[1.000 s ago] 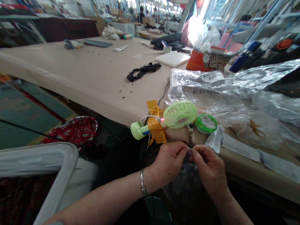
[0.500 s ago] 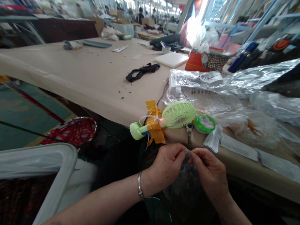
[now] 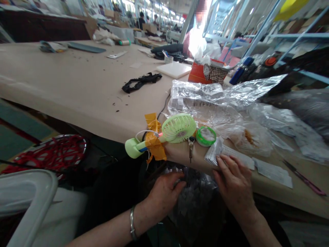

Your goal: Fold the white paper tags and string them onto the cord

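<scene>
My left hand, with a metal bangle at the wrist, is below the table edge. Its thumb and index finger are slightly apart with nothing visible between them. Beneath it is a crumpled clear plastic bag full of greyish scraps, partly in shadow. My right hand reaches over the table edge, fingers stretched across folded white printed labels and a label strip, thumb lower near the edge. Beside the labels stand a green-rimmed round tub and a small pointed tool with a dark top.
A green handheld fan is taped to the table edge. Clear plastic bags spread behind it. Pink-handled scissors lie at right, black fabric further back. A white bin and red strips are at lower left.
My hands were pinched together at something small and greyish; now they are apart. My right hand has moved onto the labels, my left has drawn left. The view has swung right.
</scene>
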A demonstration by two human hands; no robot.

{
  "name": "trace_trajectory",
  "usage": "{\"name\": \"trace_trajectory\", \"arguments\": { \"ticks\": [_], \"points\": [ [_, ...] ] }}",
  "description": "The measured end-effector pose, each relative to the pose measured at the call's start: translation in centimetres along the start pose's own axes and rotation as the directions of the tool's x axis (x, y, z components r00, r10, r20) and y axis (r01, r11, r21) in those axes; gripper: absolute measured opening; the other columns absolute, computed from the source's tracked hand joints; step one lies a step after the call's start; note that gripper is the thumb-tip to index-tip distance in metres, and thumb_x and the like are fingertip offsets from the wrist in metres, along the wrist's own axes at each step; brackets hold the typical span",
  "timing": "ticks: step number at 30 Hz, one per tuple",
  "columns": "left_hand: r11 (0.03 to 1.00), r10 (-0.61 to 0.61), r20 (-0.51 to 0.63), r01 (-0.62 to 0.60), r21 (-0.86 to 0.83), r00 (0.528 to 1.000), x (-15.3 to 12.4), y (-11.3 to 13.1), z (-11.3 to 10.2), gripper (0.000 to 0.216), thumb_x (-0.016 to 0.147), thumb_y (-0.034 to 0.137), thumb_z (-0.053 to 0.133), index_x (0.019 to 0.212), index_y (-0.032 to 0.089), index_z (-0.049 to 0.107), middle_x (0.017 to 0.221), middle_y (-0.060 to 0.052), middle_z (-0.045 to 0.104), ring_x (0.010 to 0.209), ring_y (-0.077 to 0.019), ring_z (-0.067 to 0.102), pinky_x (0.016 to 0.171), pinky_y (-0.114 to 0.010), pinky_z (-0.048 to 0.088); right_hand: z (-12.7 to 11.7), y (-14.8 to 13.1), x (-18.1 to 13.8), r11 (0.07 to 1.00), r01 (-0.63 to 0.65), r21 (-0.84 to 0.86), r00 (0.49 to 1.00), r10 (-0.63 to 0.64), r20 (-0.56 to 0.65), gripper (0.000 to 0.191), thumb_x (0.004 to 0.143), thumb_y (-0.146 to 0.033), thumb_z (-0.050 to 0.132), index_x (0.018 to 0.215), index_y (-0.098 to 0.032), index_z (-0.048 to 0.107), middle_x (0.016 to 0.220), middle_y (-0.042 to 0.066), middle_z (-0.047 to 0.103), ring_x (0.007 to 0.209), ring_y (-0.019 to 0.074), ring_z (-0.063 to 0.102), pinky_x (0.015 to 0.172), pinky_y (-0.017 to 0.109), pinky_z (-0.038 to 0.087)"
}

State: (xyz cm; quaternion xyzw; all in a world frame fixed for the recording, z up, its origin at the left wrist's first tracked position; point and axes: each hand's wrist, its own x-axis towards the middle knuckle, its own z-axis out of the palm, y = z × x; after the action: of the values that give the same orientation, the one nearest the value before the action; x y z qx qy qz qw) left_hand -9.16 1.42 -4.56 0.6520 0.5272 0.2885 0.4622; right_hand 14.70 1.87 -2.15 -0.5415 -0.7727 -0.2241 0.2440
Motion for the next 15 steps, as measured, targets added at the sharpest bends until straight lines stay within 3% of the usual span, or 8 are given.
{"name": "trace_trajectory", "arguments": {
  "ticks": [5,9,11,13,15],
  "points": [
    [0.991,-0.044,0.071,0.052,-0.123,0.997,-0.3,1.7,0.5,0.020,0.082,0.023,0.053,0.084,0.015,0.072,0.076,-0.005,0.069,0.073,-0.0167,0.061,0.068,-0.025,0.043,0.1,0.5,-0.4,0.995,0.016,0.102,0.994,-0.004,-0.112,0.020,0.085,-0.016,0.064,0.104,-0.019,0.066,0.103,0.008,0.070,0.106,0.0286,0.058,0.095,0.050,0.043],
    [0.895,-0.104,0.195,0.178,-0.410,0.975,0.1,3.6,1.7,0.017,0.081,0.025,0.055,0.078,0.014,0.068,0.072,-0.003,0.064,0.069,-0.0143,0.057,0.066,-0.025,0.042,-1.4,0.1,-0.3,0.973,0.049,0.224,0.985,-0.010,-0.172,0.016,0.083,-0.010,0.064,0.096,-0.018,0.067,0.096,0.007,0.071,0.101,0.0249,0.060,0.094,0.047,0.044],
    [0.710,-0.147,0.326,0.329,-0.622,0.934,0.4,4.7,2.5,0.023,0.082,0.034,0.057,0.085,0.014,0.066,0.076,-0.004,0.064,0.069,-0.0141,0.058,0.067,-0.026,0.044,-2.5,-1.0,-0.7,0.954,0.078,0.290,0.986,-0.031,-0.161,0.017,0.082,-0.008,0.063,0.095,-0.019,0.067,0.096,0.006,0.070,0.104,0.0245,0.060,0.095,0.047,0.044],
    [0.447,-0.154,0.441,0.460,-0.767,0.884,0.7,5.9,3.2,0.031,0.081,0.043,0.060,0.089,0.013,0.063,0.078,-0.004,0.063,0.065,-0.0121,0.057,0.065,-0.026,0.046,-3.4,-2.6,-1.4,0.926,0.118,0.359,0.989,-0.076,-0.128,0.017,0.083,-0.008,0.060,0.094,-0.019,0.067,0.098,0.006,0.071,0.107,0.0241,0.059,0.097,0.046,0.043],
    [0.269,-0.185,0.465,0.499,-0.824,0.866,1.0,6.7,3.6,0.032,0.077,0.042,0.066,0.089,0.013,0.062,0.074,-0.001,0.060,0.060,-0.0088,0.054,0.060,-0.022,0.043,-4.0,-4.1,-2.1,0.897,0.169,0.409,0.985,-0.135,-0.110,0.017,0.084,-0.008,0.057,0.092,-0.019,0.068,0.097,0.006,0.071,0.108,0.0230,0.059,0.098,0.044,0.042]
  ]
}}
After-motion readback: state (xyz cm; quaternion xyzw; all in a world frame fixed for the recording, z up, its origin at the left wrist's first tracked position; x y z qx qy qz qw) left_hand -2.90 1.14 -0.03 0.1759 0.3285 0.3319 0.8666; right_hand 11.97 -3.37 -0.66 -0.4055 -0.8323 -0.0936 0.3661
